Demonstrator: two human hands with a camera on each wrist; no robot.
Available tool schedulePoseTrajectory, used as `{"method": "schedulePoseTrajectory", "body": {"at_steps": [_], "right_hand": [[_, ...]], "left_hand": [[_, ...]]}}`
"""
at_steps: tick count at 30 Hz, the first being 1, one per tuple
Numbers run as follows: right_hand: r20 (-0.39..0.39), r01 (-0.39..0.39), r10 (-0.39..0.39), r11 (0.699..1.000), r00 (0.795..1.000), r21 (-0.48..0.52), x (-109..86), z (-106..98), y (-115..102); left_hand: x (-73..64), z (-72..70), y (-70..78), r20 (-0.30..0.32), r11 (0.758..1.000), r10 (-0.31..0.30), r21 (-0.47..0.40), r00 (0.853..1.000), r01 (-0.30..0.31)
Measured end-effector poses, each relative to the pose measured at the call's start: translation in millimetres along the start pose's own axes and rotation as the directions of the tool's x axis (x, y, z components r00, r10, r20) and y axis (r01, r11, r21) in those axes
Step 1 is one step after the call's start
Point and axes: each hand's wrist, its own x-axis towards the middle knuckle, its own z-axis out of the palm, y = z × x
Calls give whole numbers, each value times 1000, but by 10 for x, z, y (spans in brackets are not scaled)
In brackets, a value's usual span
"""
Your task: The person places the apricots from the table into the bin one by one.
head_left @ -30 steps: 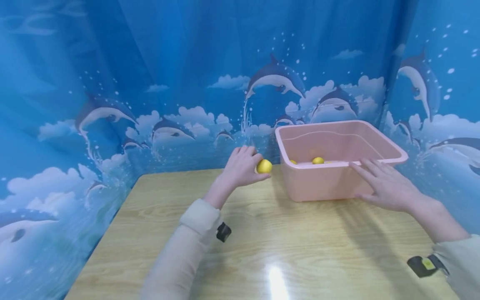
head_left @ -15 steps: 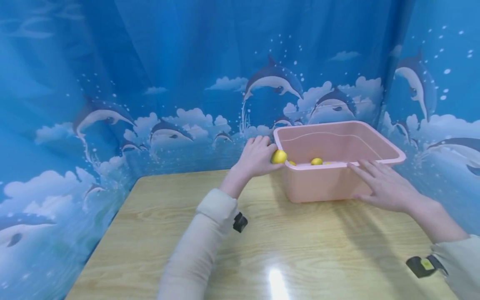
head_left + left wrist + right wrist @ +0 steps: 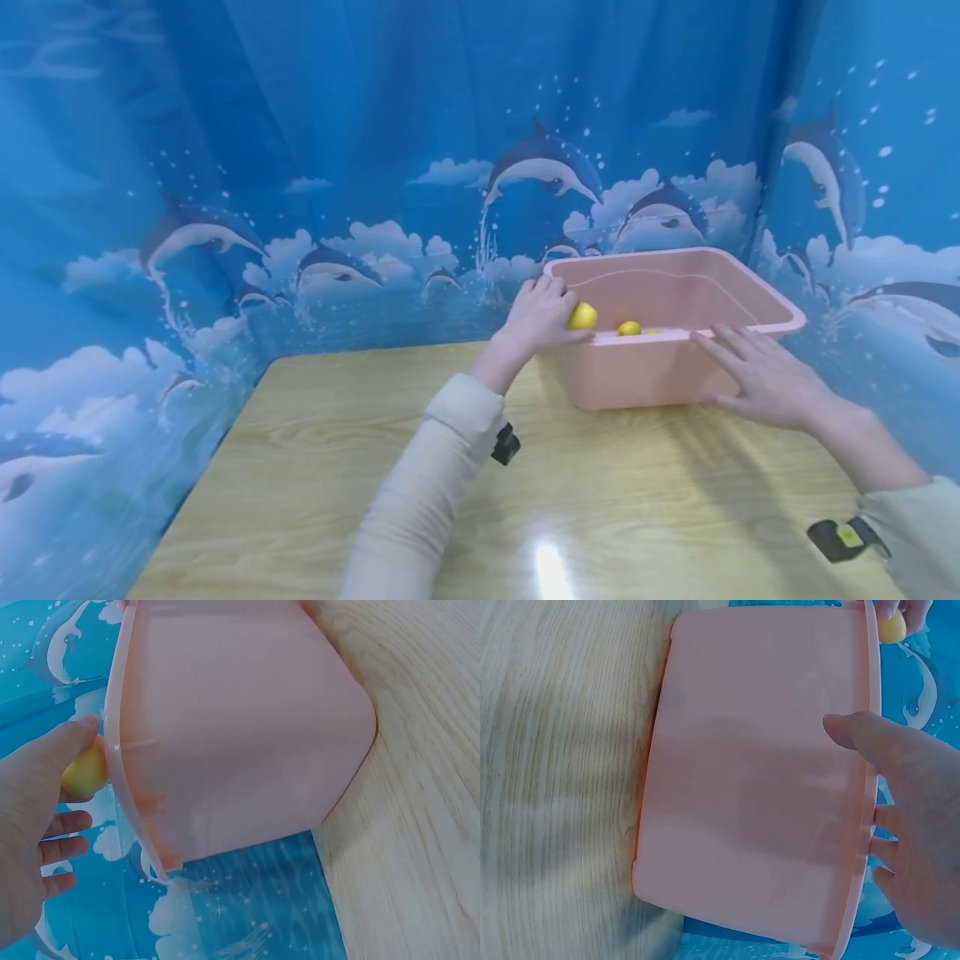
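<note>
In the head view my left hand (image 3: pixel 542 315) pinches a yellow lemon (image 3: pixel 582 316) over the left end of a pink plastic bin (image 3: pixel 633 375). The left wrist view shows the thumb on one side of the lemon (image 3: pixel 86 769), just beyond the bin's rim (image 3: pixel 114 727). The other fingers spread loosely below it. My right hand (image 3: pixel 772 379) rests at the bin's front rim, its fingers extended over the edge. In the right wrist view its thumb (image 3: pixel 844 731) lies outside the front wall. Another lemon (image 3: pixel 629 328) lies inside the bin, with a further bit of yellow beside it.
The bin stands at the back right of a wood-grain table (image 3: pixel 337 450). Blue curtains (image 3: pixel 375 125) printed with dolphins hang close behind and beside the table. Both sleeves are rolled back, with a dark wrist device (image 3: pixel 836 540) on each arm.
My left hand has carried the lemon rightward and slightly up, from beside the bin to over its left end. My right hand has stayed at the front rim.
</note>
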Motion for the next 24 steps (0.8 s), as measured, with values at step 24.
{"method": "schedulePoseTrajectory", "body": {"at_steps": [24], "right_hand": [[-7, -7, 7, 1000, 1000, -23, -4, 16, -6]], "left_hand": [[50, -23, 43, -37, 1000, 20, 23, 999, -19]]}}
